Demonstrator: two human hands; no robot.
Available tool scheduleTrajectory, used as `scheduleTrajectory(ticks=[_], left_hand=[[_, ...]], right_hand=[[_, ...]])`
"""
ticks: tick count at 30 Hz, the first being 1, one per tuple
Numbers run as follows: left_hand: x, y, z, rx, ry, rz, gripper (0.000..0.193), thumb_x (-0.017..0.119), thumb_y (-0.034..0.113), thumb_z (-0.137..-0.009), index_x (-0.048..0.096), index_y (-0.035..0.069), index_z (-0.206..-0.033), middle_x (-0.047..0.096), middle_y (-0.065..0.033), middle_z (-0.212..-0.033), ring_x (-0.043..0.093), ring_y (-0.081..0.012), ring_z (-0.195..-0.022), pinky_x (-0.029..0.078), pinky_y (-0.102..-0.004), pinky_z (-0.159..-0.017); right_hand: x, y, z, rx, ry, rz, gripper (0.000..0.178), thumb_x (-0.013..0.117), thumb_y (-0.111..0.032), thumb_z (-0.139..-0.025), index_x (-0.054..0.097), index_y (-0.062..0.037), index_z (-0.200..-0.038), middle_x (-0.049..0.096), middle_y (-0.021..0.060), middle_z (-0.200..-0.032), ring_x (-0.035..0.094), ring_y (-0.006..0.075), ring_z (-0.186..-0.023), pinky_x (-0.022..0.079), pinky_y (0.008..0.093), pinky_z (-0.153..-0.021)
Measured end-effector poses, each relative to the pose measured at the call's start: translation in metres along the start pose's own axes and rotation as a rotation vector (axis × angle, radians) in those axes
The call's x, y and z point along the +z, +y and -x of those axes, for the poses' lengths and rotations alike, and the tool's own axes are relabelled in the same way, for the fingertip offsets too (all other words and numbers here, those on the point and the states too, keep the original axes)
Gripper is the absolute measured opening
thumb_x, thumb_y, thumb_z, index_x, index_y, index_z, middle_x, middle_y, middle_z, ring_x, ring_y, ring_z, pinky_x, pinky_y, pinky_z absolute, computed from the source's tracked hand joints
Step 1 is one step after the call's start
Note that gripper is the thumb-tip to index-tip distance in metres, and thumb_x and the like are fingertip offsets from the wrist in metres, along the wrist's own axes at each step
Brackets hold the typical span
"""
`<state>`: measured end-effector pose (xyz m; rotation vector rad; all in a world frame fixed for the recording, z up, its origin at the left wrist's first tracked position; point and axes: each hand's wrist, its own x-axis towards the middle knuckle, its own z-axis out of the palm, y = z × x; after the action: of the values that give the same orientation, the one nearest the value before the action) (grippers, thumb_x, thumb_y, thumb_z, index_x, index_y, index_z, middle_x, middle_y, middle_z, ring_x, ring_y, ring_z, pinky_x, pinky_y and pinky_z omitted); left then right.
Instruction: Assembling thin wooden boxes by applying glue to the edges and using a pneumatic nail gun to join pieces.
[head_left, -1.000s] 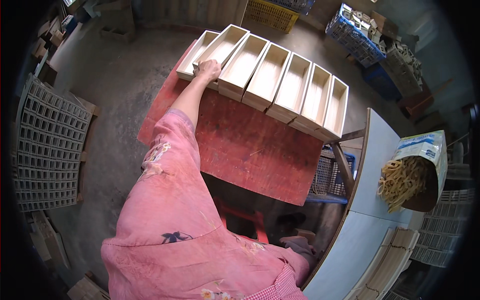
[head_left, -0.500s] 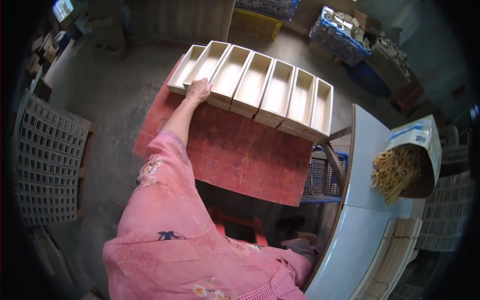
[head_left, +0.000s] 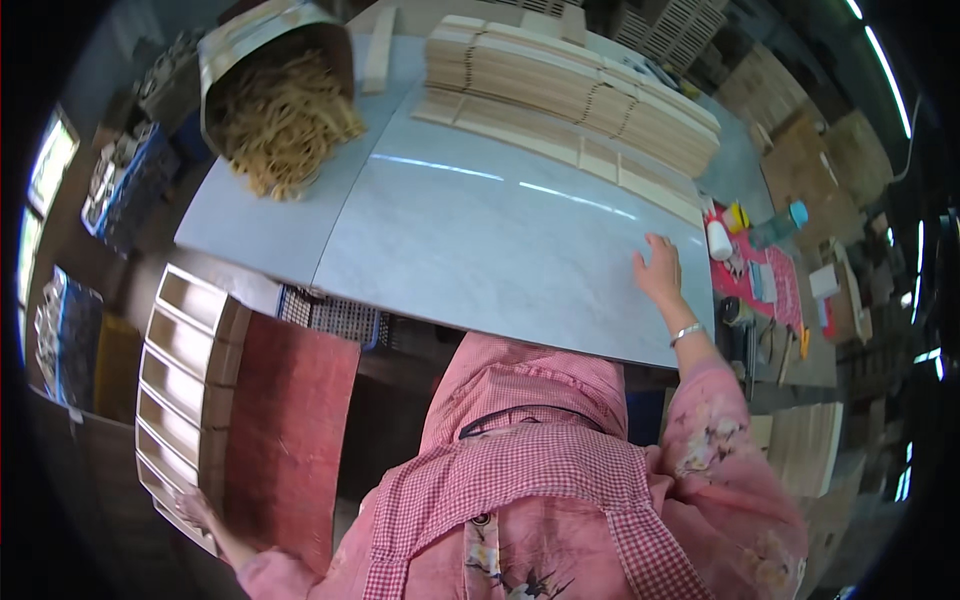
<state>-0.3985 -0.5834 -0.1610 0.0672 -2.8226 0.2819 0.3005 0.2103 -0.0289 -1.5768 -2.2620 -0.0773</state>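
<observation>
My left hand (head_left: 195, 508) is at the near end of a row of pale open-topped wooden boxes (head_left: 215, 400), touching or nearly touching one. Its fingers are smeared by motion, so its grip cannot be made out. The boxes sit side by side in stacks along the far left edge of a red board (head_left: 285, 430). Over the right part of a glossy pale blue-grey tabletop (head_left: 480, 240), my right hand (head_left: 660, 268) is open, thumb and fingers apart, holding nothing. Beyond it lie long stacked strips of thin pale wood (head_left: 540, 80), with dark marks across them.
An open carton (head_left: 275, 22) spills tan rubber bands (head_left: 285, 120) at the table's back left. To the right, a white bottle (head_left: 719, 240) and a teal bottle (head_left: 780, 226) stand around a pink cloth (head_left: 785, 275). A plastic crate (head_left: 330, 313) is below the table's left edge.
My view has swung right, from the boxes to the tabletop. My right hand has come into view above the table. My left hand remains by the boxes, now at the lower left.
</observation>
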Motion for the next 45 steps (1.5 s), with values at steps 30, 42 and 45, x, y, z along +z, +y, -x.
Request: scheduleTrajectory(ticks=[30, 42, 45], left_hand=[[-0.391, 0.795, 0.179, 1.484, 0.578, 0.703, 0.051, 0.062, 0.005, -0.083, 0.059, 0.01, -0.134, 0.054, -0.0103, -0.145, 0.052, -0.032, -0.131, 0.041, -0.0452, -0.109], [-0.426, 0.722, 0.207, 1.745, -0.033, 0.135, 0.031, 0.06, 0.008, -0.083, 0.061, 0.009, -0.114, 0.071, -0.0105, -0.102, 0.064, -0.0369, -0.101, 0.05, -0.0478, -0.09], [-0.425, 0.688, 0.216, 1.693, -0.194, 0.092, 0.035, 0.058, 0.007, -0.083, 0.06, 0.009, -0.118, 0.071, -0.0121, -0.099, 0.066, -0.038, -0.097, 0.051, -0.0475, -0.087]], right_hand=[[-0.068, 0.116, -0.096, -0.263, -0.403, -0.059, 0.013, 0.066, -0.01, -0.08, 0.058, -0.0043, -0.089, 0.061, 0.0168, -0.1, 0.058, 0.0373, -0.098, 0.048, 0.0427, -0.081], [-0.066, 0.057, -0.046, 0.008, -0.224, 0.092, 0.021, 0.059, -0.01, -0.089, 0.055, -0.0066, -0.11, 0.069, 0.0192, -0.082, 0.065, 0.0429, -0.068, 0.051, 0.0527, -0.064], [-0.053, 0.032, -0.032, -0.062, -0.263, -0.084, 0.025, 0.058, -0.011, -0.087, 0.061, -0.0066, -0.111, 0.068, 0.0204, -0.076, 0.063, 0.0421, -0.067, 0.05, 0.0486, -0.062]])
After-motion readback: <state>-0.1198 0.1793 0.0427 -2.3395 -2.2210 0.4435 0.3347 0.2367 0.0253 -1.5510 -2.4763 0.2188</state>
